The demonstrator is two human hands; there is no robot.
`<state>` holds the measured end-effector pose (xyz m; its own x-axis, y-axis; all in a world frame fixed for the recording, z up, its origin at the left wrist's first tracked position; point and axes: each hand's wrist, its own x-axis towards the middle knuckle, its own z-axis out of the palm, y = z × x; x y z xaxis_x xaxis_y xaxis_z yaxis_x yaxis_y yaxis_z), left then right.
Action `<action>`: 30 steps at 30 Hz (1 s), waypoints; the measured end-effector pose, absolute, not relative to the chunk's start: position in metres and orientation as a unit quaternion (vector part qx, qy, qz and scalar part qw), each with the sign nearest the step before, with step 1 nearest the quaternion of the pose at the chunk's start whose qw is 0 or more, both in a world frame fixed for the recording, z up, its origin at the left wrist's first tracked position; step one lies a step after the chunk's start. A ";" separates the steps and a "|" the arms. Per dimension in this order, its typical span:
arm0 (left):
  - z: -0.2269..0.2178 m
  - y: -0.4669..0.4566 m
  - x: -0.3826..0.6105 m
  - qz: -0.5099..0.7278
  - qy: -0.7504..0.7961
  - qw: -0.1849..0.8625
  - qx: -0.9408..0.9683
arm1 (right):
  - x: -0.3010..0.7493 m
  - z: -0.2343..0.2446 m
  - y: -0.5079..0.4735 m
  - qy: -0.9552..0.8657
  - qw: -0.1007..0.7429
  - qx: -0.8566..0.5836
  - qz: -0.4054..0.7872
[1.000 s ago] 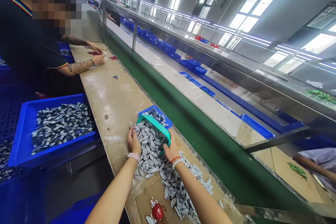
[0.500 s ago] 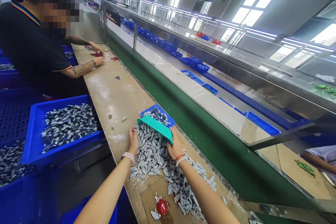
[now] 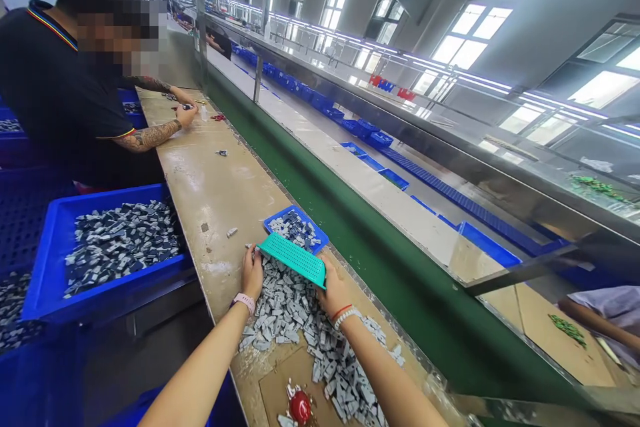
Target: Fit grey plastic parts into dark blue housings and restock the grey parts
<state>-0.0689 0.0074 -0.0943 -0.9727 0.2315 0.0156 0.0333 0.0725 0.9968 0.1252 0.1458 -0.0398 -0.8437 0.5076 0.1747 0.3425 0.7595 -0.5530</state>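
A teal perforated basket (image 3: 293, 260) is tipped on its side over a heap of small grey plastic parts (image 3: 280, 313) on the workbench. My left hand (image 3: 252, 272) grips its left end, and my right hand (image 3: 334, 285) holds the right end. The basket's holed face is turned up, and its inside is hidden from me. Just behind it stands a small blue tray (image 3: 324, 238) with grey and dark parts in it. More grey parts spread along the bench under my right forearm. Close to me, a shiny red round object (image 3: 300, 407) lies on a brown board.
Left of the bench stands a large blue bin (image 3: 50, 260) of grey and dark parts. A co-worker (image 3: 65, 80) handles small pieces farther up the bench (image 3: 200, 180). A green belt (image 3: 350, 240) runs along the right side. Another person's arm (image 3: 600, 327) shows far right.
The teal basket has tilted further, showing more of its holed face, and sits slightly lower in view. Both hands remain on it. The co-worker's hands have drawn closer together.
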 end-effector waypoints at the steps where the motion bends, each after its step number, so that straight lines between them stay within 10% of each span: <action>1: -0.095 0.009 -0.069 0.671 0.732 0.072 0.093 | 0.124 -0.040 0.148 -0.926 0.161 -0.224 0.257; 30: -0.076 -0.019 -0.215 0.336 0.902 0.032 0.271 | 0.157 -0.066 0.176 -0.889 0.303 -0.272 0.208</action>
